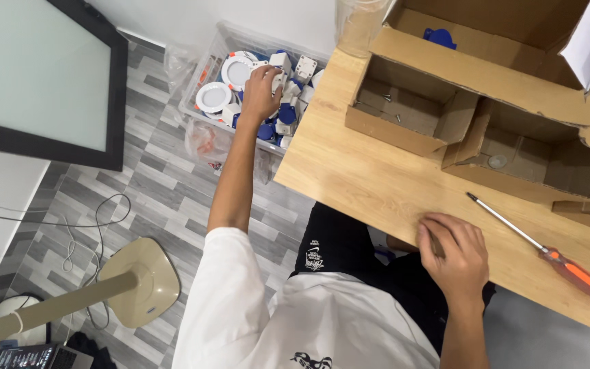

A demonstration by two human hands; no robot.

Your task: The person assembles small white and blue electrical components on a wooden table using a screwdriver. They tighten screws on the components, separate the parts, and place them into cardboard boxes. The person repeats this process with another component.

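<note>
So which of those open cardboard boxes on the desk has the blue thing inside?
The back cardboard box, farthest from the person; the blue plastic part sits in its left corner.

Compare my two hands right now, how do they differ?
The left hand reaches down into the clear bin of white and blue parts on the floor, arm stretched out; the right hand rests on the wooden table, arm bent. The left hand grasps a white part; the right hand's fingers curl, holding nothing visible. Both are bare.
</note>
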